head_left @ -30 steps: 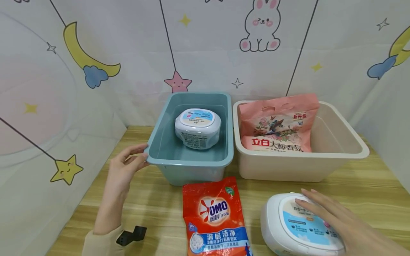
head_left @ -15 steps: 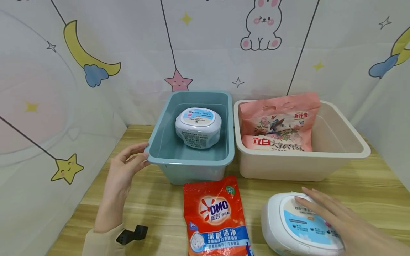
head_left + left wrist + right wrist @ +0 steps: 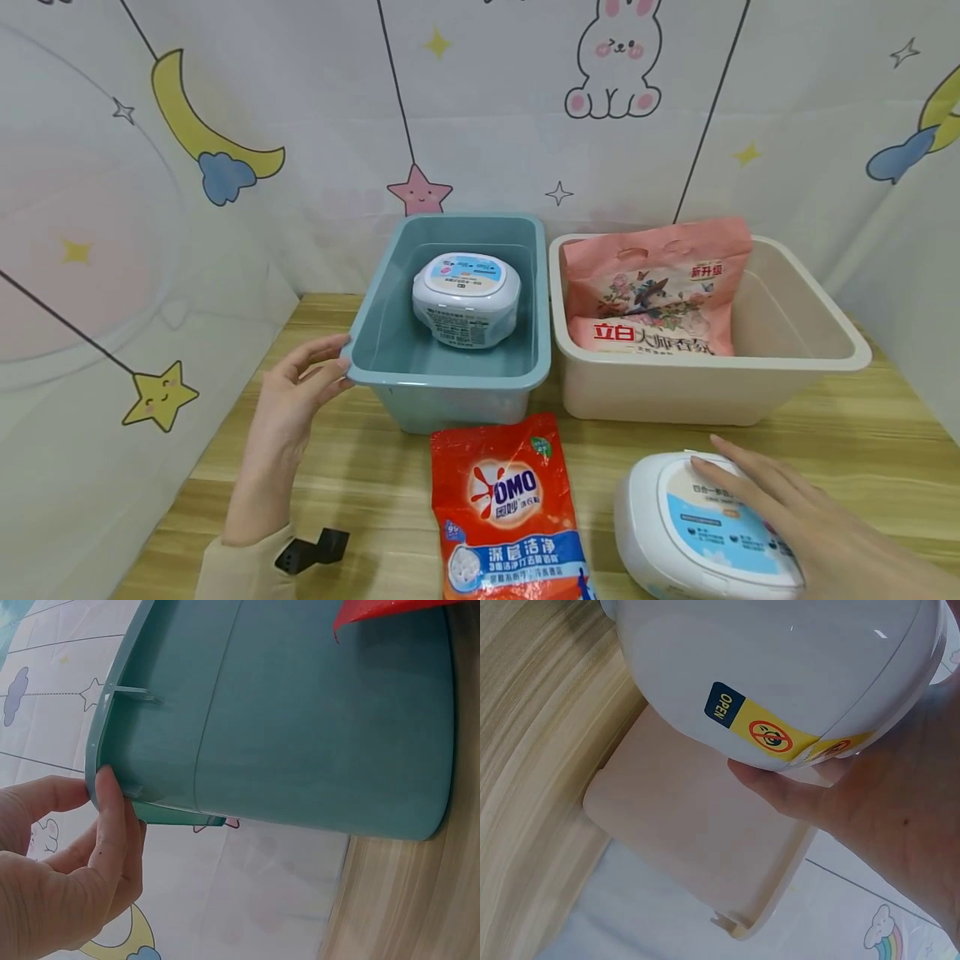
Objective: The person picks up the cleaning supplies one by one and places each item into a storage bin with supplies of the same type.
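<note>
My left hand pinches the rim at the near left corner of a blue-green plastic bin. In the left wrist view the thumb and fingers meet at that rim. A white tub with a blue label stands inside the bin. My right hand rests on a second white tub, its fingers fairly straight across the lid and far edge. The right wrist view shows a finger touching this tub's side below the lid seam; the rest is hidden. Between the hands lies a red OMO detergent bag.
A beige bin beside the blue-green one holds a pink detergent bag leaning toward its left end. Wood-grain tabletop runs beneath everything. Printed white cloth hangs behind and along both sides.
Both hands, the bins, the tubs and the bags keep their places. The head view has shifted very slightly.
</note>
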Demonstrator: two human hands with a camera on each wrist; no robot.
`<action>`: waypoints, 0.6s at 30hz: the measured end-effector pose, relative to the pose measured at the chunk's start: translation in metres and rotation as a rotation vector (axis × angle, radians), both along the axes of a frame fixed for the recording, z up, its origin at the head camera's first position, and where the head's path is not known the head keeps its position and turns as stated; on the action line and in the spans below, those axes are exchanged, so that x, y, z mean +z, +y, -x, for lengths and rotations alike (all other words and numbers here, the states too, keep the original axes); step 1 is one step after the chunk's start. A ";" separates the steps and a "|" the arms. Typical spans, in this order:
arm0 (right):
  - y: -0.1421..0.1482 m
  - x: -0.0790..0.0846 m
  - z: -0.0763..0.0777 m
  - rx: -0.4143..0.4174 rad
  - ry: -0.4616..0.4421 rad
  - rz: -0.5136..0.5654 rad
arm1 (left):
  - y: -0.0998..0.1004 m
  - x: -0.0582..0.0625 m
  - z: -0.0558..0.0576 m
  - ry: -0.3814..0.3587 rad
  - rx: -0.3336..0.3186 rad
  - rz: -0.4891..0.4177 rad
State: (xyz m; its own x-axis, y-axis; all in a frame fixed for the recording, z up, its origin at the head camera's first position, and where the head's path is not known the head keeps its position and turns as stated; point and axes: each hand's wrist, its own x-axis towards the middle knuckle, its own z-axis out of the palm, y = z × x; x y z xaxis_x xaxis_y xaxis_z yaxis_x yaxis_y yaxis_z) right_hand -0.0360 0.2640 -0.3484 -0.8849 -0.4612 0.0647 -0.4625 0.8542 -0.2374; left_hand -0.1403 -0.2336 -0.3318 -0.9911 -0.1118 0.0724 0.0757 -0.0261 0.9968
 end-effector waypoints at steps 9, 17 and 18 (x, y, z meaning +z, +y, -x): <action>0.000 -0.003 0.001 0.021 0.055 -0.013 | 0.000 0.000 0.000 0.001 -0.005 -0.002; 0.002 -0.006 0.000 0.041 0.092 -0.015 | 0.000 0.000 0.000 -0.003 0.000 0.006; 0.001 -0.006 0.000 0.040 0.091 -0.015 | 0.000 0.000 0.000 -0.003 0.001 0.008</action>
State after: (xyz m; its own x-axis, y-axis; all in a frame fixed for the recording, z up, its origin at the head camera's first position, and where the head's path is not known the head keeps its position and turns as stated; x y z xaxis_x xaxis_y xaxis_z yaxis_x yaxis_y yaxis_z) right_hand -0.0363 0.2654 -0.3539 -0.8564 -0.4979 0.1365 -0.5157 0.8375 -0.1806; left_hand -0.1408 -0.2337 -0.3320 -0.9912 -0.1121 0.0698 0.0724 -0.0185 0.9972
